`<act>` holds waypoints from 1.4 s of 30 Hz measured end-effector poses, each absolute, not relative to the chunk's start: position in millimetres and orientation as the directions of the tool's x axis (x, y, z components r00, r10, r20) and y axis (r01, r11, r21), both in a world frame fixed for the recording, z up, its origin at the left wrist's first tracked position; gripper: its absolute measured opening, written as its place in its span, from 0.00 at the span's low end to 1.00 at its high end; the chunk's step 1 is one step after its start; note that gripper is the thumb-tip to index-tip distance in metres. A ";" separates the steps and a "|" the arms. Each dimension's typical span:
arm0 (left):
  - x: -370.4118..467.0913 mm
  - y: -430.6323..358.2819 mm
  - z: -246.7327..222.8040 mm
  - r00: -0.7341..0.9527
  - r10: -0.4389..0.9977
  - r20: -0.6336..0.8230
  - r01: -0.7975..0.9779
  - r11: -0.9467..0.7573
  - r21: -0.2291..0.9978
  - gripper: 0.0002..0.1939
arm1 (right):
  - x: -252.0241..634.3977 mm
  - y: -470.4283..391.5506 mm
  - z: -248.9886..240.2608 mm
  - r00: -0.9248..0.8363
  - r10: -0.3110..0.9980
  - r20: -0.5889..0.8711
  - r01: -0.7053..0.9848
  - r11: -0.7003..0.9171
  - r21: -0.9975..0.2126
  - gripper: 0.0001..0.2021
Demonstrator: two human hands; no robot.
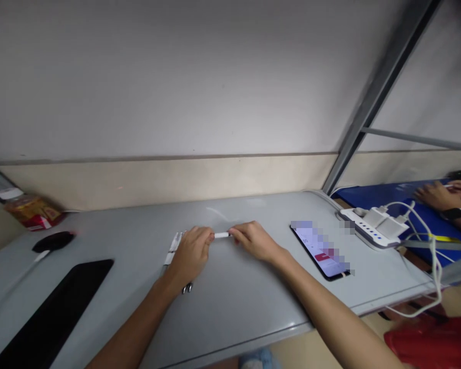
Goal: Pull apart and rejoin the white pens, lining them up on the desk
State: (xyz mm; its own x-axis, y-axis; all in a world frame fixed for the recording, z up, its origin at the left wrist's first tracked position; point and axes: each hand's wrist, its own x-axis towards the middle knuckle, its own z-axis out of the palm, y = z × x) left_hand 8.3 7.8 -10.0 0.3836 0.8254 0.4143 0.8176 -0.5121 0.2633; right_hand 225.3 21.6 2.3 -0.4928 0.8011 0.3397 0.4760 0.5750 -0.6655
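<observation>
A thin white pen-like stick [222, 235] is held level between my two hands, above the grey table [238, 302]. My left hand [194, 251] is closed round its left end. The fingertips of my right hand [251, 238] pinch its dark right end. Beside and partly behind my left hand lies a clear, shiny packet [173, 248]. Two small metallic tips [187, 288] show beneath my left wrist; the rest of them is hidden by the arm.
A lit phone [320, 251] and a white power strip [372, 228] with cables lie right. Left are a black slab [57, 307], a dark round object [54, 241] and a jar [33, 210]. Another person's hands [440, 196] are over a blue table [384, 195] at far right.
</observation>
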 end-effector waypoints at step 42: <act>15.9 1.4 -8.8 0.474 0.820 0.321 0.825 -0.541 0.162 0.16 | 204.2 6.4 -5.6 -0.550 0.735 0.395 0.663 0.673 -0.328 0.13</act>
